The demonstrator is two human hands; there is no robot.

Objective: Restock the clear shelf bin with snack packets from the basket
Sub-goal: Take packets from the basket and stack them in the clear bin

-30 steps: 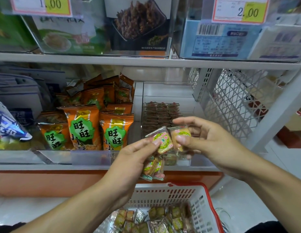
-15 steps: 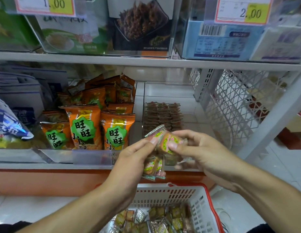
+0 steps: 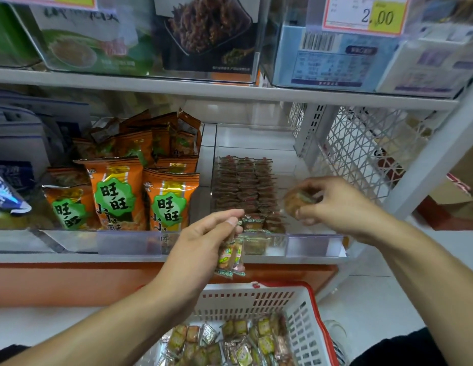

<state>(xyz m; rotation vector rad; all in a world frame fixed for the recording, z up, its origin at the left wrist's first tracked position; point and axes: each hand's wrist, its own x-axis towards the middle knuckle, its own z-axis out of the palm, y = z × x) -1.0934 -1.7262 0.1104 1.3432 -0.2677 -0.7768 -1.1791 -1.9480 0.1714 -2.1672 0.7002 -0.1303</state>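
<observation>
My left hand grips a few small snack packets that hang below its fingers, just in front of the shelf lip. My right hand pinches a blurred snack packet over the right side of the clear shelf bin. Inside the bin stand three rows of the same small packets. Below, the white basket with a red rim holds several more loose packets.
Orange snack bags fill the neighbouring bin on the left. A white lattice panel closes the shelf's right end. The upper shelf carries boxed goods and price tags. The back half of the clear bin is bare.
My right hand took a packet from my left hand and moved it right, over the bin. My left hand dropped slightly with the remaining packets.
</observation>
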